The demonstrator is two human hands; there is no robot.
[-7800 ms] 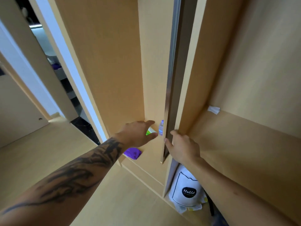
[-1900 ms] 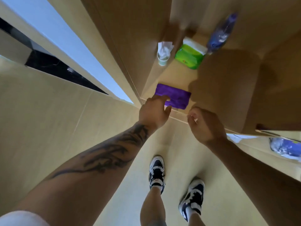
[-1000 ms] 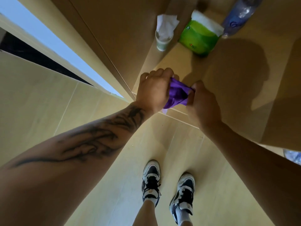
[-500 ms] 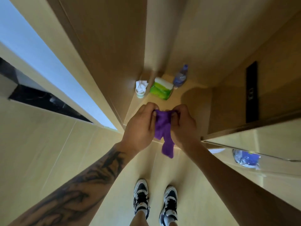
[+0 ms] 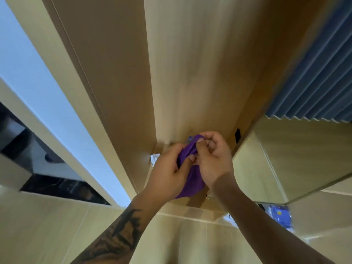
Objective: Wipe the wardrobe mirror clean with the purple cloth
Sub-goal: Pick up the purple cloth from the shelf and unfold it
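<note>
Both hands, left hand and right hand, pinch the bunched purple cloth between them. The mirror door on the right looks untouched, so I'd say all the wiping is left.

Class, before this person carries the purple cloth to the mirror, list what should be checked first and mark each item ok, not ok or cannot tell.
1. Purple cloth is in hand: ok.
2. Left hand grips the cloth: ok.
3. Right hand pinches its upper edge: ok.
4. Cloth opened flat for wiping: not ok, it is bunched between the hands.
5. Mirror within view at the right: ok.
6. Cloth damp or dry: cannot tell.
</note>
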